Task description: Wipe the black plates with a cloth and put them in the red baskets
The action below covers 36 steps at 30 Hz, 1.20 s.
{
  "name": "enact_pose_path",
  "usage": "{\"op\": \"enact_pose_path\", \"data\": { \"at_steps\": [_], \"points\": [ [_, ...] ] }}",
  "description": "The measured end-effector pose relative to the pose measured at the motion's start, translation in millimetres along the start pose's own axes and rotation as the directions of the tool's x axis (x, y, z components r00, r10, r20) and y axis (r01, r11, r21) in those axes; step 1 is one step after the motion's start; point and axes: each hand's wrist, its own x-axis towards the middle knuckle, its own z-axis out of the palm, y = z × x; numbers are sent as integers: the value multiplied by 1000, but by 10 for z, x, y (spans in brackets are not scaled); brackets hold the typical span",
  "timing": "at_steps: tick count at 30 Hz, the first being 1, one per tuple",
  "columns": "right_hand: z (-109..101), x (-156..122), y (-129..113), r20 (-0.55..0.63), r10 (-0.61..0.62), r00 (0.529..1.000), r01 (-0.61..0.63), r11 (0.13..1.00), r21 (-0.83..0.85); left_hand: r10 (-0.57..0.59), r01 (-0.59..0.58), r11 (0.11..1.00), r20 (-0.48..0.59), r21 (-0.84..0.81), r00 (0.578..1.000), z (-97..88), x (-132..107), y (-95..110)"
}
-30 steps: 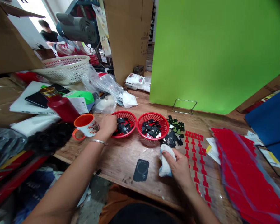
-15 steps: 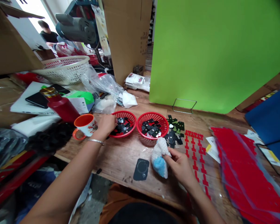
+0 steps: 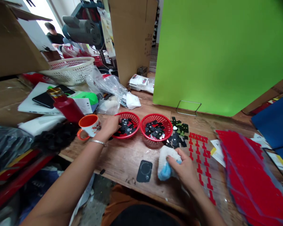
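Observation:
My left hand (image 3: 110, 127) reaches over the left rim of the left red basket (image 3: 138, 129). Its fingers are curled and the tips are partly hidden; what they hold, if anything, I cannot make out. Small flat black pieces (image 3: 126, 125) fill that basket. Beside it stands the right red basket (image 3: 171, 127) with similar black pieces (image 3: 155, 129). My right hand (image 3: 185, 168) is closed on a white and blue cloth (image 3: 164, 161), bunched in front of the right basket. To the left of the cloth, a dark rounded-corner pad (image 3: 144, 171) lies on the table.
An orange-and-white mug (image 3: 91, 125) and a red bottle (image 3: 68, 108) stand left of my left hand. More black pieces (image 3: 179, 135) lie right of the baskets. Rows of red pieces (image 3: 199, 157) and red sheets (image 3: 245, 169) cover the right side. A green panel (image 3: 214, 56) stands behind.
My right hand has gathered the cloth into a tighter bunch. My left hand stays at the left basket, its fingers slightly shifted. The camera view has moved slightly left.

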Motion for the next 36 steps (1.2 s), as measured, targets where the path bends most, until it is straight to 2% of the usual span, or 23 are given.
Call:
{"op": "enact_pose_path", "data": {
  "at_steps": [4,9,15,17,19,21,22,24,26,28,30,33,35,36],
  "points": [
    [27,6,7,-69,-37,997,41,997,57,5,-5,1000,13,-17,1000,27,26,-42],
    [58,7,42,32,-6,999,3,996,94,31,-30,997,11,-65,999,50,78,-73],
    [76,-7,81,24,-7,1000,3,990,143,68,-68,974,-7,-216,998,47,62,-95],
    [82,0,101,-1,5,1000,-5,988,156,53,-62,967,-40,-248,998,2,13,-60],
    [91,15,133,-34,31,999,-24,985,172,-14,-31,936,-126,-350,992,-65,-76,39],
    [104,32,167,-64,50,997,-36,979,201,-114,-15,820,-188,-573,976,-124,-210,223],
    [114,39,179,-79,56,995,-37,975,221,-157,-15,708,-177,-706,972,-137,-292,347],
    [137,42,177,-119,44,992,-14,969,246,-165,18,409,-54,-913,985,-113,-476,637],
    [167,25,139,-167,-33,985,67,977,205,-100,119,115,108,-986,989,-25,-662,946],
    [201,-6,81,-172,-182,968,201,975,97,-8,236,-73,237,-969,971,93,-828,1223],
    [234,-35,40,-82,-339,937,339,941,-17,79,324,-171,315,-930,946,197,-959,1437],
    [260,-39,50,54,-488,871,490,862,-129,173,390,-221,358,-894,918,269,-1081,1619],
    [251,-17,85,37,-522,852,521,840,-152,210,412,-225,369,-883,905,268,-1119,1661],
    [238,-3,100,9,-516,857,512,847,-145,221,420,-223,374,-880,901,261,-1130,1666]
  ]
}}
